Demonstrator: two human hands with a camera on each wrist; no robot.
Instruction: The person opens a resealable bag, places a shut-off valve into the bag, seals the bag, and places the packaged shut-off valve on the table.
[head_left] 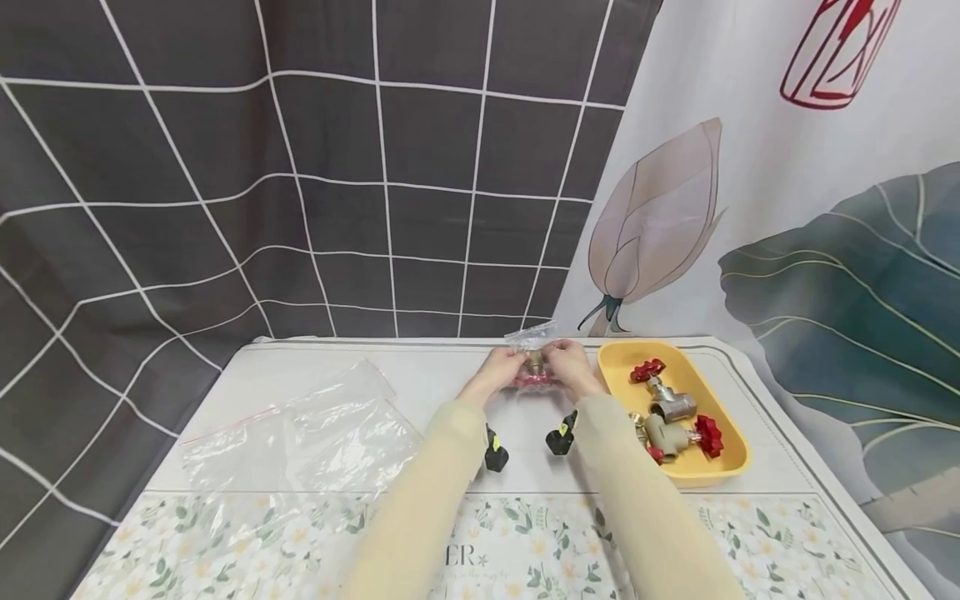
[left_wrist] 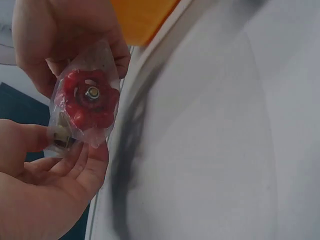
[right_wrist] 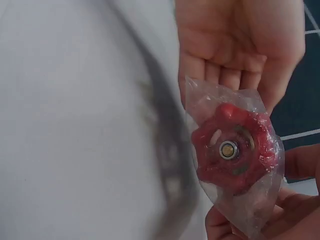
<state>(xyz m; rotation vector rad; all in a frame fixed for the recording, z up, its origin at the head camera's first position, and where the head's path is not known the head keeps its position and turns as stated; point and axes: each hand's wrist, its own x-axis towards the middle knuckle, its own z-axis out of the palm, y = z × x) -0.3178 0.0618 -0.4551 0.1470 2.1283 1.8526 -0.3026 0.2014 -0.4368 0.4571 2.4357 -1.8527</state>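
Observation:
A valve with a red handwheel [right_wrist: 210,165] sits inside a clear plastic bag [head_left: 532,335], raised between both hands near the table's back edge. My left hand [head_left: 495,369] grips the bag's left side, thumb and fingers on either side of it around the brass body [left_wrist: 62,134]. On the opposite side my right hand [head_left: 570,367] holds the bag with bent fingers. In both wrist views the handwheel, with a metal nut at its centre, faces the camera through the plastic. Part of the valve body is hidden behind the wheel and fingers.
To the right stands a yellow tray [head_left: 733,454] with several valves, including a grey-green valve [head_left: 666,437] with a red wheel. Flat clear plastic bags [head_left: 300,446] lie on the table's left side. A dark checked curtain [head_left: 427,208] hangs behind the table.

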